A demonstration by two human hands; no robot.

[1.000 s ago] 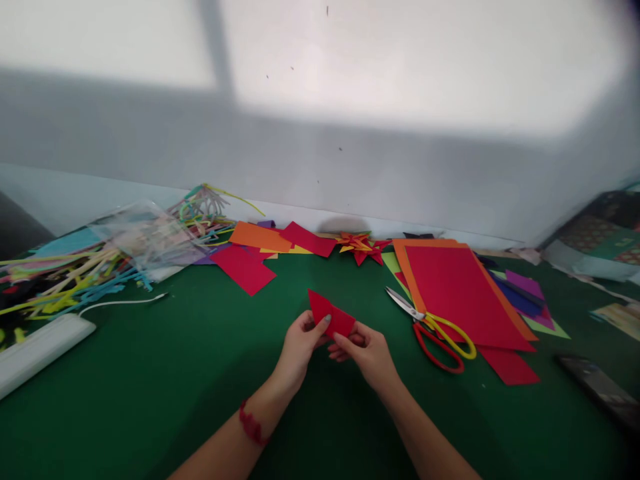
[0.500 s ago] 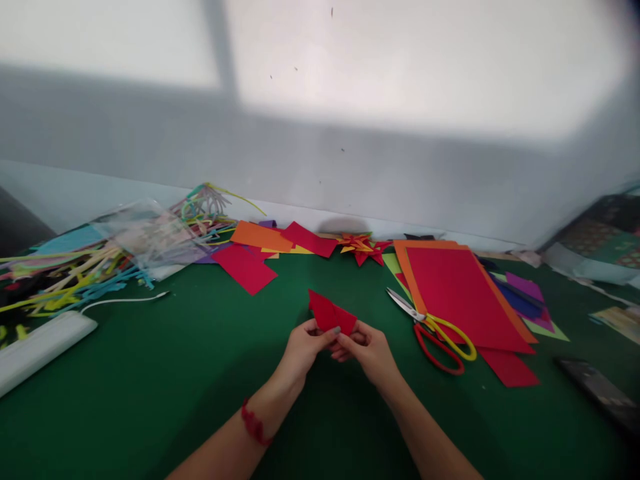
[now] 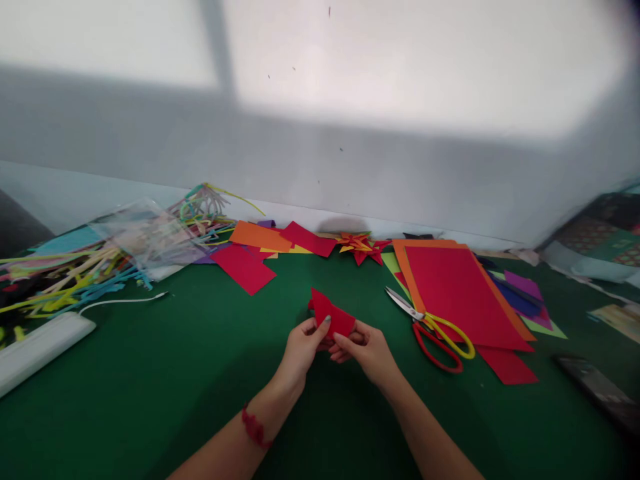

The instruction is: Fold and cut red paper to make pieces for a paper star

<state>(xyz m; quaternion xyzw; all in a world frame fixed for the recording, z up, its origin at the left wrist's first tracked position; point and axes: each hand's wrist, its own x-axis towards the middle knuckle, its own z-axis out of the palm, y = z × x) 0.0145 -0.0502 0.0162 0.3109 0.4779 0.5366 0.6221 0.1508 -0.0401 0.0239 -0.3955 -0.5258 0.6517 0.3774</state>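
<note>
Between my hands is a small piece of folded red paper (image 3: 338, 320), raised a little over the green tabletop (image 3: 200, 380), its pointed corner sticking up at the left. My left hand (image 3: 305, 340) grips the paper's left side, with the thumb lying up along its front face. At the lower right edge, my right hand (image 3: 364, 345) pinches the same paper between thumb and fingers. The fingers behind the paper are partly hidden. To the right of my hands lie scissors (image 3: 423, 319) with one red and one yellow handle, blades apart.
Large red sheets (image 3: 455, 287) over orange ones lie right of centre. Folded paper stars (image 3: 361, 247) stand near the wall. Loose red (image 3: 245, 268) and orange cards (image 3: 261, 236) lie behind my hands. Pipe cleaners (image 3: 85, 283) and a white power strip (image 3: 45, 347) are left, a phone (image 3: 597, 390) right.
My left thumb has slid up the front of the folded paper, away from the right thumb. The paper's top corner has shifted slightly. Both hands keep their hold.
</note>
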